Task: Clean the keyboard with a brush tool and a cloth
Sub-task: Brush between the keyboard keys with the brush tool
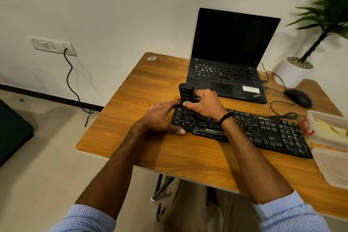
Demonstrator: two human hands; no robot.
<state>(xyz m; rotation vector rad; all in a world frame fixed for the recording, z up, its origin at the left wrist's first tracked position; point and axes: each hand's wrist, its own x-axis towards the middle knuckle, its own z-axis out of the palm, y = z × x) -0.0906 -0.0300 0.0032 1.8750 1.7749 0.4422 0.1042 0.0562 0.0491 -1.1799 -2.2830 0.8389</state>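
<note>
A black keyboard (263, 130) lies across the wooden table (146, 84), running from the middle towards the right. My right hand (204, 105) grips a black brush tool (185, 93) that stands upright over the keyboard's left end, its lower tip down among the keys. My left hand (162, 117) holds the keyboard's left edge, fingers along the far corner and thumb at the near corner. No cloth shows clearly.
An open black laptop (231, 58) stands behind the keyboard. A black mouse (298, 98) and its cable lie to the right. Two clear plastic containers (331, 132) sit at the right edge. A potted plant (297, 69) stands far right. A wall socket (53, 46) has a hanging cable.
</note>
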